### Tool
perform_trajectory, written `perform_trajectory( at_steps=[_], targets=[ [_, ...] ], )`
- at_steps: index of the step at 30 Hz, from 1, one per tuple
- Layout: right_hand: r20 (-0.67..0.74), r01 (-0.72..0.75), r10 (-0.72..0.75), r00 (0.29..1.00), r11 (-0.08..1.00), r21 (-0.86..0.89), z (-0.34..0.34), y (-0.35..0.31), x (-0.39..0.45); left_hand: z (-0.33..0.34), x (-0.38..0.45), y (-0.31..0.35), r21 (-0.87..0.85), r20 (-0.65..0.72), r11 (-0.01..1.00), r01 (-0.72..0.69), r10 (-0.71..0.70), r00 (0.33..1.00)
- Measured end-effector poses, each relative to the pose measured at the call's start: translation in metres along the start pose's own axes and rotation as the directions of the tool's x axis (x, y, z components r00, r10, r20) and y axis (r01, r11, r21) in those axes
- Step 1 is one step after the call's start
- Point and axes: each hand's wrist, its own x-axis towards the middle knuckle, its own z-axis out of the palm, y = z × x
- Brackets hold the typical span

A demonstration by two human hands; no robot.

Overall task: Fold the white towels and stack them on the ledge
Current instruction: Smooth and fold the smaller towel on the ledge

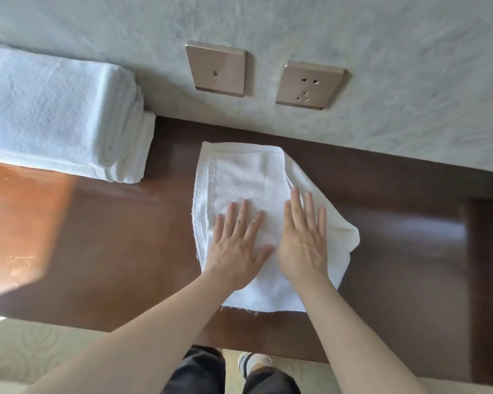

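Forearms reaching in from below. Left hand and right hand flat on towel, fingers straight, slightly spread, pinching nothing; likely smoothing the fold. Towel mid-ledge, just below wall with two sockets. Right flap loose, not yet squared. Stack of folded towels well left on ledge, probably the destination.

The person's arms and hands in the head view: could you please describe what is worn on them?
Nothing is worn on them. The left hand and right hand are bare, with no gloves, rings or watch visible. Both forearms are bare right down to the bottom edge of the picture, so no sleeves show. The fingernails look short and unpainted.
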Motion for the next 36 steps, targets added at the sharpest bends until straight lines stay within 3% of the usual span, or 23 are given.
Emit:
perform_trajectory(
  at_steps=[4,9,12,14,17,21,24,27,33,36],
  targets=[
    [0.050,0.117,-0.119,0.992,0.992,0.045,0.010,0.002,-0.018,0.004,0.006,-0.022,0.141,-0.031,0.987,-0.077,0.082,0.996],
    [0.080,-0.131,0.123,0.989,0.986,0.102,0.013,0.028,-0.035,-0.017,0.000,-0.049,0.262,-0.009,0.961,-0.085,0.091,0.996],
    [0.007,-0.194,0.195,0.981,0.975,0.110,0.007,0.036,-0.030,-0.015,-0.015,-0.013,0.118,-0.126,0.973,-0.196,0.210,0.970],
    [-0.011,-0.178,0.180,0.984,0.979,0.094,0.004,0.039,-0.023,-0.001,-0.022,0.017,0.031,-0.099,0.976,-0.218,0.220,0.970],
    [-0.020,-0.142,0.146,0.989,0.980,0.136,-0.004,0.045,-0.009,0.021,-0.026,0.040,0.115,0.001,0.985,-0.127,0.127,0.992],
    [-0.125,-0.168,0.214,0.969,0.938,0.303,-0.016,0.068,0.016,0.026,-0.028,0.035,0.130,-0.037,0.983,-0.131,0.137,0.990],
    [-0.157,-0.343,0.462,0.873,0.810,0.476,-0.024,0.094,0.029,0.023,-0.027,0.030,0.097,-0.060,0.984,-0.150,0.156,0.986],
    [0.096,-0.545,0.634,0.767,0.566,0.619,-0.018,0.099,0.017,0.023,-0.028,0.035,0.108,-0.042,0.988,-0.113,0.118,0.992],
    [0.387,-0.578,0.502,0.773,0.307,0.756,0.007,0.077,-0.058,0.024,-0.024,0.049,0.072,-0.027,0.997,-0.036,0.038,0.999],
    [0.356,-0.460,0.345,0.868,0.289,0.840,0.007,0.071,-0.081,0.023,-0.022,0.059,0.069,-0.013,0.998,-0.009,0.010,1.000]
  ],
)
